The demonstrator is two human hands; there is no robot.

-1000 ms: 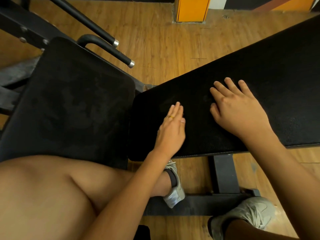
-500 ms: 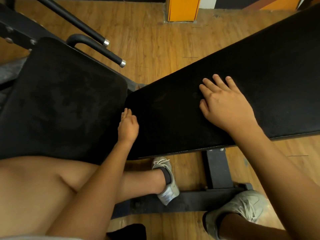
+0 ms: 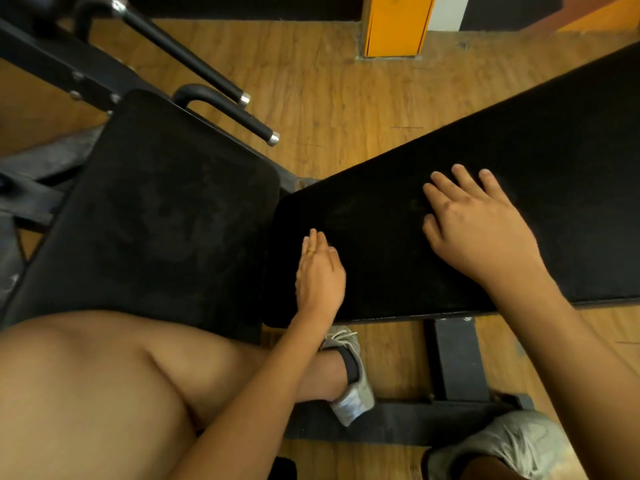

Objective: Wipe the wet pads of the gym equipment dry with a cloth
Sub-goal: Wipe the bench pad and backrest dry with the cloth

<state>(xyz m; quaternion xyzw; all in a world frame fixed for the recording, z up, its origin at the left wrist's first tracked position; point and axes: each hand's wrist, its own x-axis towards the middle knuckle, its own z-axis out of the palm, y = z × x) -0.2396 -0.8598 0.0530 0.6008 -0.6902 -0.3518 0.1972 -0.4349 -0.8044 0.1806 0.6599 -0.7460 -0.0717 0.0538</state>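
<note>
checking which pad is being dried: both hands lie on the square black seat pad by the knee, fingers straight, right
Not quite. The head view shows both hands on the long black bench pad, not the square black seat pad. The left hand lies near that pad's end, the right hand farther along. The fingers are straight, as you said.

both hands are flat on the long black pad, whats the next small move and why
Probably lift the left hand off the long pad and fetch a cloth: both it and the right hand lie bare and flat on the pad, no cloth shows in view, and the seat pad beside it looks mottled, perhaps damp.
</note>
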